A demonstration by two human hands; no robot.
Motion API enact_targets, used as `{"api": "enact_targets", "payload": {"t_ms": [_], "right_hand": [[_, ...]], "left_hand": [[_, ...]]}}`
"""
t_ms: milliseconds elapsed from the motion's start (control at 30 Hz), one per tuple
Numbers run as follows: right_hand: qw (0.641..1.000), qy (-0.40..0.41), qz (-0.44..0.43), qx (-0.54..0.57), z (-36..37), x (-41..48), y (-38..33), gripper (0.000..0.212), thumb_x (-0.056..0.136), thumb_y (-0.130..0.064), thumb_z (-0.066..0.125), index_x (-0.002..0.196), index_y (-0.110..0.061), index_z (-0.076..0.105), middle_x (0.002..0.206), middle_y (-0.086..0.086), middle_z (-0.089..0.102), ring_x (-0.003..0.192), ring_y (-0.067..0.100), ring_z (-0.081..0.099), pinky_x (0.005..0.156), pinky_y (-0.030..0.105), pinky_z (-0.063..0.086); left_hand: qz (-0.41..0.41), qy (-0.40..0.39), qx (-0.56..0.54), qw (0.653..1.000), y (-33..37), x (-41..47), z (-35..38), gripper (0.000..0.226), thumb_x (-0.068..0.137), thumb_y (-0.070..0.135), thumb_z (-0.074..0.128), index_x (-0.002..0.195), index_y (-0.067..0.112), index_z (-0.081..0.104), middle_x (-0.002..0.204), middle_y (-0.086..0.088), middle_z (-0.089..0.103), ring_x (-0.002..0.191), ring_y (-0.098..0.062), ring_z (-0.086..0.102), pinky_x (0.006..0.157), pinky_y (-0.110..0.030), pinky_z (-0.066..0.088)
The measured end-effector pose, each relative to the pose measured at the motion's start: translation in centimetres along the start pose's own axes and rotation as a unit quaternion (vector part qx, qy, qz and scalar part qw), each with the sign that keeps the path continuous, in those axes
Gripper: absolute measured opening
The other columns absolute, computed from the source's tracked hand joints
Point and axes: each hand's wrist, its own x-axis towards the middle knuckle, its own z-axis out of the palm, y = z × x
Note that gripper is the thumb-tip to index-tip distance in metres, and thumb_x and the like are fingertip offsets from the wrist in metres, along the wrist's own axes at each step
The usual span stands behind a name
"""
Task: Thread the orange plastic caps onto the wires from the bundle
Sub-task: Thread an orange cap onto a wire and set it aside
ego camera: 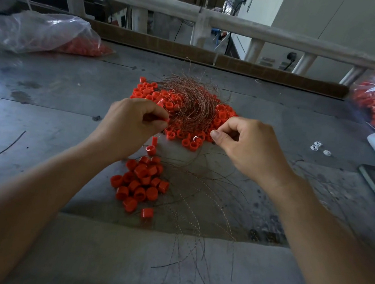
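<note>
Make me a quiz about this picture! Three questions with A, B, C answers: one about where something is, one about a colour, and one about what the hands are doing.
1. Where does the wire bundle lie?
A. On the far pile of caps
B. In a bucket
C. On a chair

2. What colour are the caps?
A. Blue
B. Orange
C. Green

3. What are the left hand and the right hand doing?
A. Lying flat
B. Pinching wires of the bundle with curled fingers
C. Waving in the air

Answers:
1 A: the bundle rests on top of the far caps.
2 B: both piles show orange.
3 B: on each hand, thumb and fingers meet at the bundle's near edge.
</note>
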Motion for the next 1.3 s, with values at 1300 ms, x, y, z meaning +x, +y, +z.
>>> {"api": "enact_targets", "payload": {"t_ms": [1300], "right_hand": [[0.854,0.246,-0.102,0.446,-3.1,0.9,0.2,0.01,0.086,-0.009,0.055,0.088,-0.015,0.062,0.069,-0.008,0.068,0.078,0.012,0.064,0.08,0.033,0.052]], "left_hand": [[0.007,-0.03,-0.171,0.985,2.9,-2.3,-1.0,0.039,0.069,0.002,0.075,0.08,0.038,0.064,0.069,0.017,0.067,0.068,0.003,0.064,0.066,-0.005,0.047]]}}
